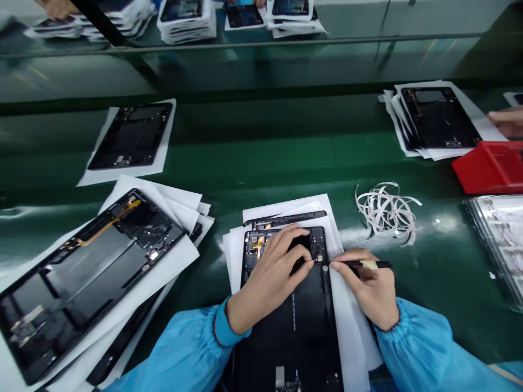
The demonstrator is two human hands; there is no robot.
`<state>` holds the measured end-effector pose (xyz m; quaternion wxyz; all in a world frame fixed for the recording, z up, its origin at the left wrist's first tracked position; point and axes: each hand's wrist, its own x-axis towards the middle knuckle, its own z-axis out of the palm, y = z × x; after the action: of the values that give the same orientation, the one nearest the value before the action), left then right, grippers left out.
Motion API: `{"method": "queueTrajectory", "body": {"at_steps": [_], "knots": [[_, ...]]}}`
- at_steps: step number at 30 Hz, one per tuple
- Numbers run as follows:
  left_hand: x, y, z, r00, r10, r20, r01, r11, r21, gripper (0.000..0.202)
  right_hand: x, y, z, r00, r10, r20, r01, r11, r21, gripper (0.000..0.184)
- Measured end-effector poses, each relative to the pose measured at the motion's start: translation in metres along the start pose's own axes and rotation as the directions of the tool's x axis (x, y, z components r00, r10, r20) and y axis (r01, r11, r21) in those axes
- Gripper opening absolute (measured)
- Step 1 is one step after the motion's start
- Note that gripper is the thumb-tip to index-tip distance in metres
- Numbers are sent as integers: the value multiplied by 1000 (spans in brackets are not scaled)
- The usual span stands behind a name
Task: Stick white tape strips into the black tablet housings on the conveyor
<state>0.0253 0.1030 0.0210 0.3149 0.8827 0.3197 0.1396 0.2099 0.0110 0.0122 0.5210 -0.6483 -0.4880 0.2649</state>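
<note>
In front of me an opened tablet housing (286, 316) lies on white sheets, with another housing (267, 220) partly under it. My left hand (273, 269) rests over its upper part, thumb and fingertips pinched together near the right side. Whatever they hold is too small to make out. My right hand (368, 280) grips a slim black pen-like tool (384, 264) with a pale yellow band. The fingertips of this hand are at the housing's upper right edge. My left hand covers part of the inner components.
To the left, a stack of tablet housings (98, 267) is layered with white sheets. More housings lie at the back left (133, 136) and back right (441, 117). White strips (388, 212) form a tangle near a red bin (490, 166) and clear trays (496, 234). Another person's hand (506, 121) shows far right.
</note>
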Motion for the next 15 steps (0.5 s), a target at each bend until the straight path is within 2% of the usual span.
{"method": "queueTrajectory", "body": {"at_steps": [7,15], "knots": [[1,4,-1,999,-29,-14,28,999,-43,9,-1,-5,-1,998,-37,-58,39,999,21,11],[4,2,-1,999,-35,-35,32,997,-70,10,1,0,5,998,-25,56,21,998,66,12]]}}
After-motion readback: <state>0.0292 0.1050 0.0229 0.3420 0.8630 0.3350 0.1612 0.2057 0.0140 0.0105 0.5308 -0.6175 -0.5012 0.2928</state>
